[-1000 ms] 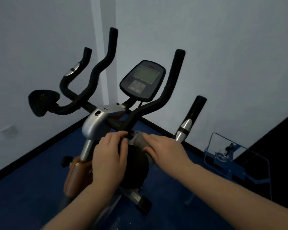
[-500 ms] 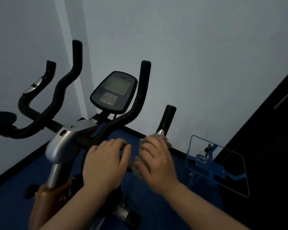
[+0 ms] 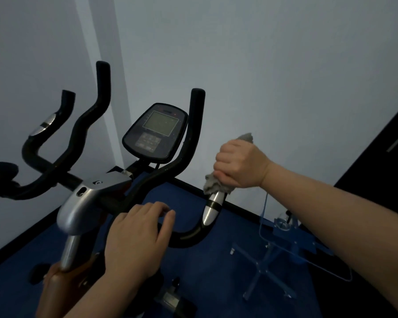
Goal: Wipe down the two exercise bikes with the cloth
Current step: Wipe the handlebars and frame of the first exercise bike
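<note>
At the right end of the bike (image 3: 94,198), up the outer post (image 3: 213,207): right hand (image 3: 240,165) climbed since half a second earlier, from low beside the left hand to the top of that post. Fisted there tight around the cloth (image 3: 213,185), with the cloth wrapped about the post's upper end; grey folds spilling below the fist onto the top of the silver sensor band, another tuft poking out above the knuckles. Post tip itself hidden inside cloth and fist.

Left hand (image 3: 136,239) kept on the crossbar near the silver clamp, as before; lay palm-down over the bar with fingers (image 3: 163,211) curled loosely, holding nothing else. Whether closed fully around the bar, could not tell.

Camera view also shifted: console (image 3: 155,131) and inner bars sat higher and further right than earlier.

Cloth thus sat entirely within the right grip, well apart from the left grip, with the curved bar bend between them.

Room for movement: open air right of the fist up to the pale wall; inner right bar (image 3: 193,138) stood near, left of the fist, with a clear gap. Below the right forearm, a clear plastic stand (image 3: 269,265) on the blue floor (image 3: 216,283), close under the arm. Dark panel (image 3: 377,157) at far right edge. Black skirting ran along the wall base behind the post.
</note>
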`<state>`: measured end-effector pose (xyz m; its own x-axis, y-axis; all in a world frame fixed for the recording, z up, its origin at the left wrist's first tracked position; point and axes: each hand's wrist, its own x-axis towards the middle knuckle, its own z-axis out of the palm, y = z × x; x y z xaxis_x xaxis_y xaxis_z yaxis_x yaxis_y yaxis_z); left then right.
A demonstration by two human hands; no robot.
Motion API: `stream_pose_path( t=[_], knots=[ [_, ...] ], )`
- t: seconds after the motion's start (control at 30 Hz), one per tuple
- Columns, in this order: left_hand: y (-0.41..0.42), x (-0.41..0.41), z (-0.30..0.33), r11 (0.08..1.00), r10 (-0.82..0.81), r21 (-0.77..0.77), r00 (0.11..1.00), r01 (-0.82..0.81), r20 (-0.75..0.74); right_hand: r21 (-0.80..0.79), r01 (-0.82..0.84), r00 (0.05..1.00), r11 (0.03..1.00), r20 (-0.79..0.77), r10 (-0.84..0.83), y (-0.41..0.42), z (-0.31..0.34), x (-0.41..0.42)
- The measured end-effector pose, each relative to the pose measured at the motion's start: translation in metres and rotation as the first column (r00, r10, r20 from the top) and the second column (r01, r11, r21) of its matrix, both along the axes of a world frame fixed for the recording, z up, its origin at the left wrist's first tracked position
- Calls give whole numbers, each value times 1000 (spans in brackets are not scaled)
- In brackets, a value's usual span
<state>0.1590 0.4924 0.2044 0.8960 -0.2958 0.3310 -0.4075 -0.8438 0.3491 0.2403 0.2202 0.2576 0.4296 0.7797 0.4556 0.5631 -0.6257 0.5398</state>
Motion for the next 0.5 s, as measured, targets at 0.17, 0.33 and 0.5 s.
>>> stream_pose_path(
  t=[0.17,0.33,0.5],
  knots=[
    [-1,-1,1,1000,16,-15,1000,-15,13,518,227,974,825,-102,-204,12,-11,0],
    [-2,-2,2,998,56,-21,998,-56,30,927,376,873,1,-354,-337,55,-23,-17],
    [-4,1,1,997,71,-31,997,-70,22,860,382,800,-339,-491,-344,86,-25,-31]
  ],
)
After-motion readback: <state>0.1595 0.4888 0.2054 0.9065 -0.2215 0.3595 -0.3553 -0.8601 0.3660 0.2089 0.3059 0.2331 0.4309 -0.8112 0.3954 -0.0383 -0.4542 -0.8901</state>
